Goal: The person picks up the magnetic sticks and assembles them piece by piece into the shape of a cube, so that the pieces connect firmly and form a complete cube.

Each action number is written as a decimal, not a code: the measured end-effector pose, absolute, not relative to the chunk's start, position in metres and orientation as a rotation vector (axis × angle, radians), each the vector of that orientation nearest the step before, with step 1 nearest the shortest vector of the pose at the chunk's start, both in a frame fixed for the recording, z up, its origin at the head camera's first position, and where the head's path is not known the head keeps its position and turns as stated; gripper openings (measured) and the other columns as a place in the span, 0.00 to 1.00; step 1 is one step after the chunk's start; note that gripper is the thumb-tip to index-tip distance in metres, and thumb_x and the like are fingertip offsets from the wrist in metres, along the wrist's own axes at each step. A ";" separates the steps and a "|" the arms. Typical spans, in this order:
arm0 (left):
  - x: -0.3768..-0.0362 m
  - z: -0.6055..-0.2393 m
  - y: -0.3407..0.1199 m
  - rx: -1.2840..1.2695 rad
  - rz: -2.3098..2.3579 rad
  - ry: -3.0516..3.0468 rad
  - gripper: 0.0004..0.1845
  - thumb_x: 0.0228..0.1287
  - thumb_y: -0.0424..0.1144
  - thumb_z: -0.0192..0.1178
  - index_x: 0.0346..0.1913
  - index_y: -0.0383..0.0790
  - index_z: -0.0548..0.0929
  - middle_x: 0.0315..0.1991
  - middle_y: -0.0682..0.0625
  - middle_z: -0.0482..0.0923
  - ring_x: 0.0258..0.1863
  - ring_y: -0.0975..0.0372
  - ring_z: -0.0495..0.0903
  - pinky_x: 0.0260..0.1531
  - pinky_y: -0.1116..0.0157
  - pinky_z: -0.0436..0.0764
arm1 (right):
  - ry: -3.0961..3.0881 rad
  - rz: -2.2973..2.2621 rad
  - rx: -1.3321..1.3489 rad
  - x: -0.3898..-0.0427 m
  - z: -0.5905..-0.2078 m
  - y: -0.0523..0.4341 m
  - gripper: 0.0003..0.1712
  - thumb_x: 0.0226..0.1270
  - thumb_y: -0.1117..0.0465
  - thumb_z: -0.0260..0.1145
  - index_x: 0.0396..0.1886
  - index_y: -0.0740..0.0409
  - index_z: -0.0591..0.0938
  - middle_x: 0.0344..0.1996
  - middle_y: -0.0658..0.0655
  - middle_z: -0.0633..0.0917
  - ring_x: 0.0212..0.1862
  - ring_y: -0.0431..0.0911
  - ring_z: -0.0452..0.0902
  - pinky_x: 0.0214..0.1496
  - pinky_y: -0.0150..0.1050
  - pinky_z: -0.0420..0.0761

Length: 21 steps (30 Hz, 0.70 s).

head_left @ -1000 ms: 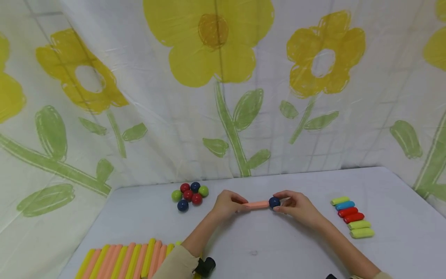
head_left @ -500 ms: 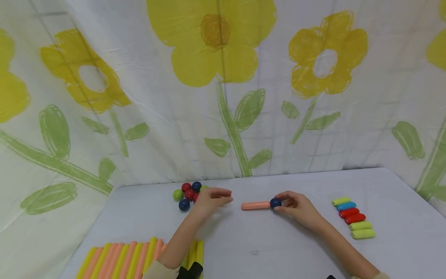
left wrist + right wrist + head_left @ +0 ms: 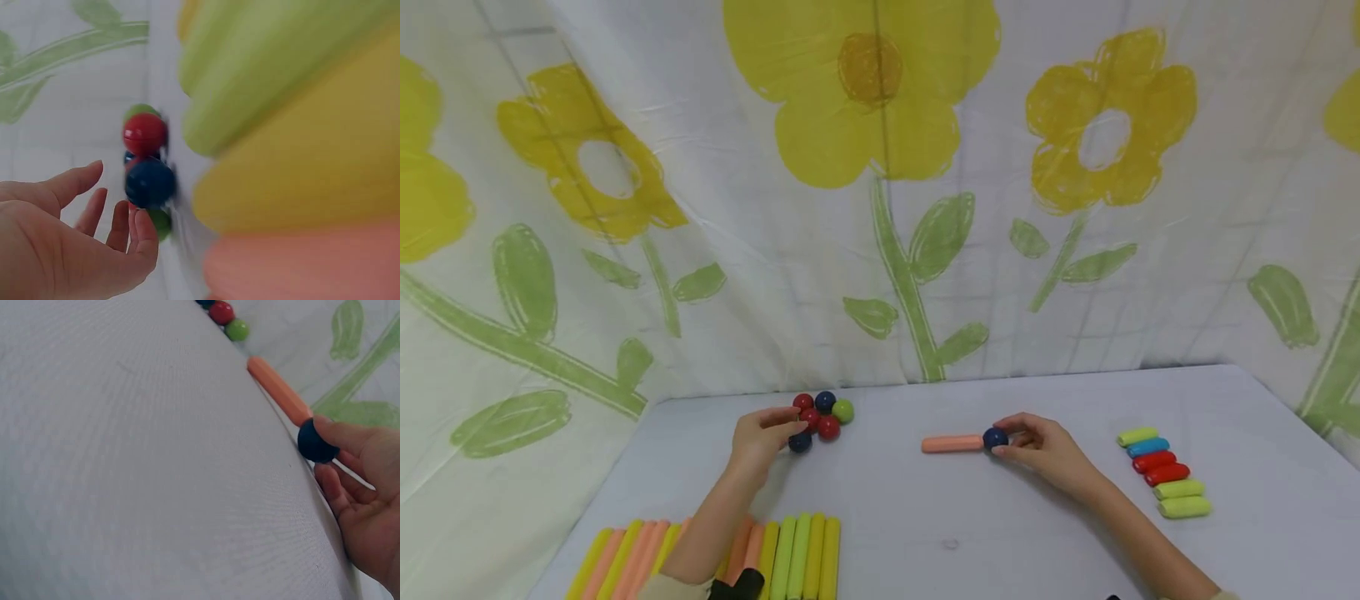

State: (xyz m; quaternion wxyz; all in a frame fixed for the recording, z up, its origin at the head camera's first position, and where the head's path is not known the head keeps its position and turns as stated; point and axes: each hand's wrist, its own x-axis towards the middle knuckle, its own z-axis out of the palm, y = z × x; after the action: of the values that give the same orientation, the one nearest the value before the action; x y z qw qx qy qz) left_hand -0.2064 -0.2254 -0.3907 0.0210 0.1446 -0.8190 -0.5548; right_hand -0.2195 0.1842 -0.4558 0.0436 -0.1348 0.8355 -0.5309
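Note:
My right hand [image 3: 1047, 450] pinches a dark blue ball [image 3: 996, 438] between thumb and fingers. An orange stick [image 3: 952, 443] lies level on the table, its right end against that ball. At the back left, my left hand [image 3: 762, 437] is beside a cluster of balls, thumb and fingers apart. Close to its fingertips are a second dark blue ball [image 3: 150, 182] and a green ball [image 3: 160, 224], the green one partly hidden by the fingers. Red balls [image 3: 829, 427] and another green ball [image 3: 843, 411] stand on the cluster's far side from the hand.
Yellow, orange and lime sticks [image 3: 815, 554] lie in a row at the front left, partly under my left forearm. Several short lime, blue and red pieces [image 3: 1167, 473] form a column at the right. A flowered curtain [image 3: 880, 250] hangs behind the white table [image 3: 1000, 542].
My left hand has let go of the orange stick and moved left to the balls. My right hand has stayed on its dark blue ball.

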 end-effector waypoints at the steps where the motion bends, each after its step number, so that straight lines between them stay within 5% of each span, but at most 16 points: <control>1: -0.207 -0.393 -0.227 0.450 -1.699 -2.563 0.20 0.70 0.32 0.68 0.62 0.26 0.83 0.61 0.31 0.81 0.53 0.50 0.81 0.52 0.60 0.85 | 2.550 -1.627 -0.409 -0.219 -0.456 0.184 0.23 0.69 0.59 0.76 0.58 0.67 0.84 0.43 0.57 0.88 0.38 0.41 0.82 0.39 0.32 0.81; 12: -0.211 -0.404 -0.237 0.364 -1.544 -2.781 0.21 0.67 0.33 0.72 0.60 0.26 0.84 0.58 0.32 0.82 0.43 0.56 0.84 0.45 0.62 0.88 | 2.515 -1.641 -0.402 -0.217 -0.454 0.184 0.24 0.70 0.59 0.75 0.60 0.66 0.83 0.45 0.57 0.88 0.39 0.43 0.81 0.39 0.32 0.81; 21: -0.201 -0.394 -0.228 0.275 -1.704 -2.699 0.22 0.72 0.34 0.68 0.63 0.25 0.82 0.61 0.31 0.81 0.48 0.55 0.86 0.52 0.59 0.88 | 2.508 -1.650 -0.414 -0.219 -0.456 0.186 0.24 0.71 0.59 0.75 0.60 0.67 0.83 0.47 0.59 0.88 0.40 0.42 0.82 0.41 0.32 0.82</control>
State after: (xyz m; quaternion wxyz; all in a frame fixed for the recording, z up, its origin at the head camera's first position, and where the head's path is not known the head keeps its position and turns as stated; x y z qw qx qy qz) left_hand -0.2005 -0.2276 -0.3936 -0.0312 0.0859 -0.8420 -0.5317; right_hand -0.2189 0.1857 -0.4565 0.0556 -0.1363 0.8264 -0.5436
